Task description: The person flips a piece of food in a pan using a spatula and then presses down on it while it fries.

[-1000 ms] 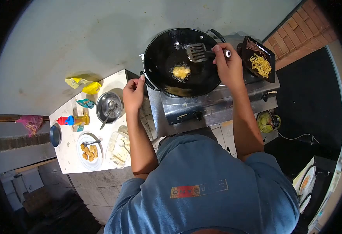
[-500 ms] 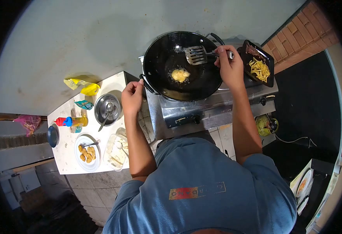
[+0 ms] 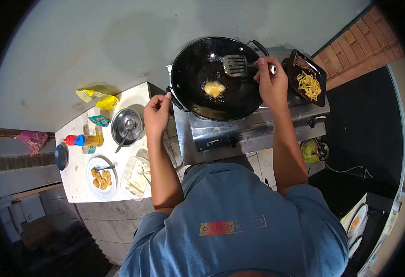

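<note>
on steel stove (image 3: 258,129) by grey wall (image 3: 87,55) | wok (image 3: 193,69) | left hand (image 3: 156,115) pinching its handle (image 3: 178,104) | right hand (image 3: 272,85) gripping spatula (image 3: 234,65)

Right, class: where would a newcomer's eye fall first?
Probably the big black wok on the stove, with one golden piece bubbling near its middle. The right hand holds a slotted spatula over the wok, the left hand its left handle. Yellow strips stand out on the dark tray at right.

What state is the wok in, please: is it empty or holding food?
Not empty: the wok holds one golden piece of food, with small bubbles around it.
</note>
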{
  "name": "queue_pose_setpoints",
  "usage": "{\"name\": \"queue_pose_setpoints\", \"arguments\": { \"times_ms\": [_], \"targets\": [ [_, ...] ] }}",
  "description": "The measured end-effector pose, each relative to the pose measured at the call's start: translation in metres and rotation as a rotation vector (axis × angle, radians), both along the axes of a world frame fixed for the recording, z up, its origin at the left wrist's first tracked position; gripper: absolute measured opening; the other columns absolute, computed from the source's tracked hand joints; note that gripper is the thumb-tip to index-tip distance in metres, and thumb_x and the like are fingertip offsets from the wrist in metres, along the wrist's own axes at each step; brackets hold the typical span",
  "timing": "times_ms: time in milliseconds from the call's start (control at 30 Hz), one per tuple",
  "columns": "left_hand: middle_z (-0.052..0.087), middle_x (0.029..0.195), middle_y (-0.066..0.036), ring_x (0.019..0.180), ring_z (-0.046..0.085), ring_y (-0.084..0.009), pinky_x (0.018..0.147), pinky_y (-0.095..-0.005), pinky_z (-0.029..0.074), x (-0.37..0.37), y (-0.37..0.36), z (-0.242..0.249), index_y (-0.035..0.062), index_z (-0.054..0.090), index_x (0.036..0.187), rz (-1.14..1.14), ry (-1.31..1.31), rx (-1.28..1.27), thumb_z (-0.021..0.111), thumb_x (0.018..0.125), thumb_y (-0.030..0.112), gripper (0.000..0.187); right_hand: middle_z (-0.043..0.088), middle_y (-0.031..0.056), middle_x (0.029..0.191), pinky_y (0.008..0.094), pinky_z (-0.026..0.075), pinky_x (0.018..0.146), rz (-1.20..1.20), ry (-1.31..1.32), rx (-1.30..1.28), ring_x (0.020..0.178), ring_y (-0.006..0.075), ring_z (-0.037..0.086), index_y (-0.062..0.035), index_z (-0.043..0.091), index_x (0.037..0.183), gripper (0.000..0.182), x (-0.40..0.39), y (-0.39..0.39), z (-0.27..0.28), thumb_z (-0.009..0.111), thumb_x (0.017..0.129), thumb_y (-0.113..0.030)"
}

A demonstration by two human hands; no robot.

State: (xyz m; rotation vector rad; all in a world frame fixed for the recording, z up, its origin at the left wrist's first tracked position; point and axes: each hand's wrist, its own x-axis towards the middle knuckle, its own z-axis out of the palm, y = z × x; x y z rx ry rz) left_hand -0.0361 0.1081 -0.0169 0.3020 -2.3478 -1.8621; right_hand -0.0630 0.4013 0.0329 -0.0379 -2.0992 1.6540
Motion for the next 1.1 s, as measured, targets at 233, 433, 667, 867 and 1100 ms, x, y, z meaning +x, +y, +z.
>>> {"name": "queue_pose_setpoints", "arguments": {
  "times_ms": [233,433,667,867,1100],
  "targets": [
    [0.05,0.061,0.005,0.056,0.043,-0.0031,0.048,-0.0201,0.034,0.001,0.001,0.0,0.003,0.061,0.076,0.004,-0.005,0.026,0.065,0.09,0.025,0.026,0.062,0.0045,0.074,0.0239,0.044,0.054,0.045,-0.102,-0.053,0.058,0.0074,0.054,0.0002,0.06,0.093,0.023,0.007,-0.005,-0.003,0.059,0.093,-0.023],
    [0.054,0.068,0.005,0.063,0.044,-0.0041,0.057,-0.0195,0.036,0.004,-0.001,0.003,0.0025,0.062,0.079,0.002,-0.049,0.024,0.065,0.09,0.024,0.025,0.06,0.0056,0.076,0.0233,0.043,0.054,0.083,0.084,-0.055,0.059,0.0069,0.053,0.0003,0.06,0.092,0.023,0.009,-0.006,0.001,0.059,0.093,-0.023],
    [0.052,0.063,0.006,0.056,0.042,-0.0025,0.05,-0.0191,0.033,0.002,0.001,-0.006,0.0028,0.063,0.079,0.034,0.017,0.032,0.066,0.089,0.024,0.023,0.061,0.0073,0.076,0.0247,0.044,0.058,0.031,-0.018,0.132,0.062,0.0106,0.054,0.0013,0.059,0.093,0.021,0.005,-0.009,-0.002,0.058,0.093,-0.02],
    [0.051,0.064,0.006,0.058,0.04,-0.0026,0.052,-0.0187,0.031,0.004,0.002,-0.009,0.0023,0.063,0.079,0.055,0.034,0.054,0.065,0.089,0.023,0.023,0.062,0.0072,0.073,0.026,0.044,0.057,-0.039,0.154,0.179,0.06,0.0129,0.055,0.0009,0.06,0.091,0.023,0.001,-0.016,0.007,0.06,0.092,-0.022],
    [0.054,0.068,0.005,0.062,0.043,-0.003,0.056,-0.0189,0.033,0.005,-0.002,-0.008,0.0018,0.063,0.08,0.044,0.029,0.049,0.065,0.089,0.022,0.022,0.062,0.0194,0.077,0.0422,0.046,0.062,-0.131,0.02,0.359,0.067,0.0372,0.06,-0.0005,0.057,0.087,0.027,0.001,-0.013,0.023,0.059,0.091,-0.027]
  ]
}}
